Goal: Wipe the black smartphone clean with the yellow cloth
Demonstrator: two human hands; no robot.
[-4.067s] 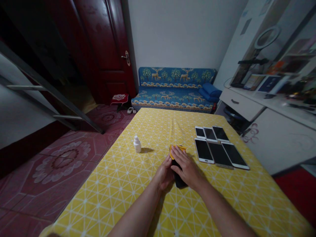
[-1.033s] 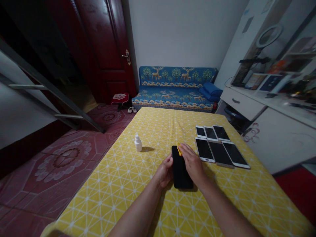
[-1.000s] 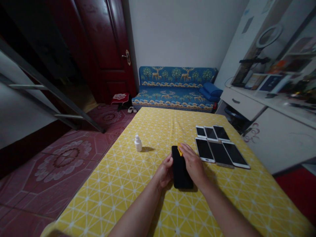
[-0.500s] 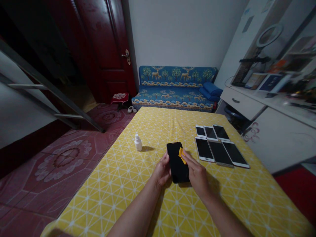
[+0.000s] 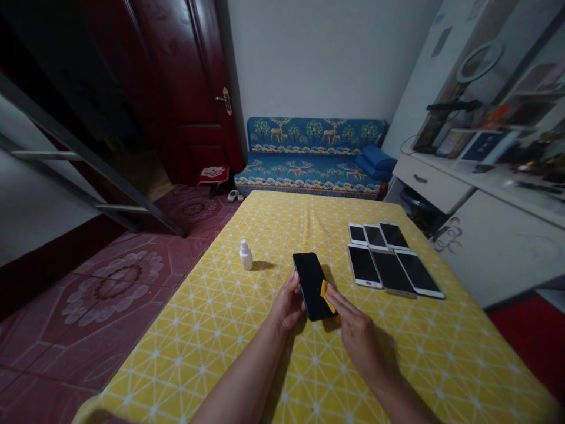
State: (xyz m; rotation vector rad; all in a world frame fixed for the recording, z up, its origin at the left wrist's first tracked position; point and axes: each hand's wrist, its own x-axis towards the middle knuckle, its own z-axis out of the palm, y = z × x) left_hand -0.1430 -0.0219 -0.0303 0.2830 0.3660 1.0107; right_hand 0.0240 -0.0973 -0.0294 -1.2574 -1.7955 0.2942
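A black smartphone (image 5: 311,285) is held above the table with its dark screen facing up, tilted slightly. My left hand (image 5: 289,301) grips it by the left edge, thumb along the side and the other fingers partly hidden beneath. Pinched in the fingers of my right hand (image 5: 353,315) is a small orange-yellow cloth (image 5: 327,296), pressed on the lower right part of the screen. To the left stands a small white bottle (image 5: 246,256), upright and apart from both hands.
Several phones (image 5: 391,270) lie in two rows on the right of the yellow patterned tablecloth (image 5: 229,353). Beyond the table is a blue sofa (image 5: 304,165). A white cabinet (image 5: 498,235) stands on the right, a ladder (image 5: 110,176) on the left.
My right hand has slid the cloth down the screen toward the phone's lower right edge. The phone has turned slightly, its top shifting left.
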